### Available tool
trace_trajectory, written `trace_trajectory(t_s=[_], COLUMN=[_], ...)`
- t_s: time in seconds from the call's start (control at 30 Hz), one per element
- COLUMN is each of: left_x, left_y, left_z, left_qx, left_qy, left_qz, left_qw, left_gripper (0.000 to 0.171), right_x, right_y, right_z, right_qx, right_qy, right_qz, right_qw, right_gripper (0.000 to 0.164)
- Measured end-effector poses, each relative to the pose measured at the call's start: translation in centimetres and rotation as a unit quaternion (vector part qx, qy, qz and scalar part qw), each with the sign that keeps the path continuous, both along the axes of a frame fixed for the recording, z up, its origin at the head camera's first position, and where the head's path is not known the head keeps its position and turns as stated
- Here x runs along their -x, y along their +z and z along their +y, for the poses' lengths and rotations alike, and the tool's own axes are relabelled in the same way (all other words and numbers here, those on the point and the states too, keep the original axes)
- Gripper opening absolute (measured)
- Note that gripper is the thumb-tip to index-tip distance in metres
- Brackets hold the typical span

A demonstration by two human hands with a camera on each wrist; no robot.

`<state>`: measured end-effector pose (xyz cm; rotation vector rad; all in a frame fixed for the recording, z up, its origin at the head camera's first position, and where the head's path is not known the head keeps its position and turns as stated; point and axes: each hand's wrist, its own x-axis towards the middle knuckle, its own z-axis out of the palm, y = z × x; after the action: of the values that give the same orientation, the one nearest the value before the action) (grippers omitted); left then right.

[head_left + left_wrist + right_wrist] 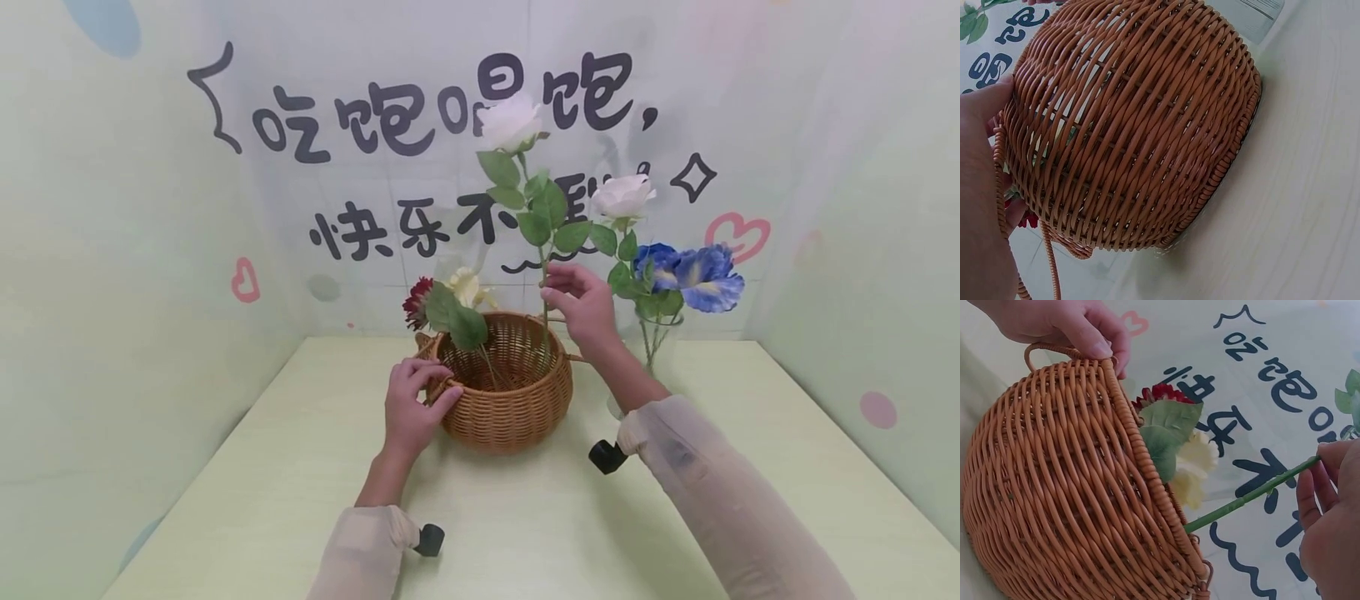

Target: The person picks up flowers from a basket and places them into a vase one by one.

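Observation:
A round brown wicker basket (510,421) stands on the table. My left hand (412,400) grips its rim at the left, beside the looped handle, thumb outside. Above the basket's right side, my right hand (588,304) pinches the green stem (1254,495) of a white rose (512,123). The rose stands upright, its bloom high over the basket and its lower stem inside the opening. A dark red flower (418,303) and a pale yellow flower (467,287) with green leaves lean at the basket's left; their lower stems show inside it.
Right of the basket, behind my right forearm, a clear glass vase (667,333) holds another white rose (624,197) and blue irises (705,279). A lettered wall sheet (360,300) stands behind the pale table (300,467), with side walls left and right.

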<state>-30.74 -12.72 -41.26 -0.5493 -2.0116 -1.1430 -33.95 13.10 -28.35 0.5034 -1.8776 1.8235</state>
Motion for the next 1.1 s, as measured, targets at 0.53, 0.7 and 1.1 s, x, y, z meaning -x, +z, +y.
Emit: trace_trajectory(t_s=[0.53,0.7,1.1], left_x=[-0.1,-0.1,-0.1], left_y=[0.0,0.1,-0.1], left_z=[0.1,0.0,0.0], left_qx=[0.003,0.003,0.001], left_qy=[0.004,0.001,0.006], left_qz=[0.012,0.008,-0.008], left_qw=[0.9999,1.0,1.0], left_gripper=[0.024,0.025,0.024], right_x=[-0.2,-0.6,-1.7], right_y=[1.7,2.5,3.9], right_z=[3.7,5.4,8.7], right_qx=[0.151,0.178,0.219], right_qy=[-0.007,-0.023,-0.057], right_qz=[0.04,0.033,0.026], right_qw=[0.988,0.983,0.974], right_gripper=[0.027,0.027,0.025])
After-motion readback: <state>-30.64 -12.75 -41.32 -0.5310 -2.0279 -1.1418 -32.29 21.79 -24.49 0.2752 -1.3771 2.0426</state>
